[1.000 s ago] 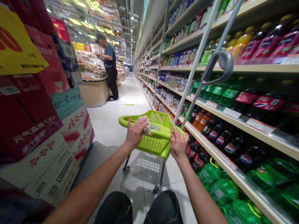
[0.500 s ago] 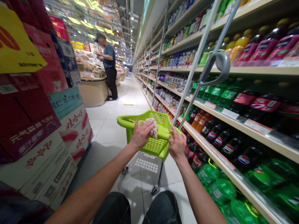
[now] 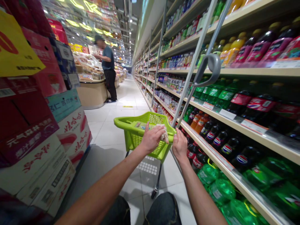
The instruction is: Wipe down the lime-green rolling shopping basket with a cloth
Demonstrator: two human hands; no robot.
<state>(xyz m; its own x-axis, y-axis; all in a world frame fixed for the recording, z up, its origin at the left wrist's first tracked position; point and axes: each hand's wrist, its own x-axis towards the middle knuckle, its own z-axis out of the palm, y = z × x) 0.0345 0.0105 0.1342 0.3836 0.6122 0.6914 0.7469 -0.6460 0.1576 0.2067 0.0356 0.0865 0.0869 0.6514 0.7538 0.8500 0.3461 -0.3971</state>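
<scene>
In front of my knees stands a small lime-green shopping cart [image 3: 133, 142] with a perforated plastic basket. My left hand [image 3: 151, 139] presses a crumpled pale cloth [image 3: 165, 135] against the near rim, close to the right corner. Most of the cloth is covered by my fingers, so only its right end shows. At that same corner, my right hand [image 3: 180, 144] is closed on the rim, its thumb side toward the cloth. A clear label panel on the near side is partly visible left of my left hand.
Shelves of drink bottles [image 3: 227, 149] run along the right. A grey pole with a looped handle [image 3: 212, 70] leans there. Stacked drink cartons [image 3: 39, 153] rise on the left. Farther ahead, a person [image 3: 108, 67] stands by a curved display counter [image 3: 91, 93].
My left hand has slid the cloth rightward along the near rim, toward my right hand. My right hand stays at the corner. The view has shifted slightly.
</scene>
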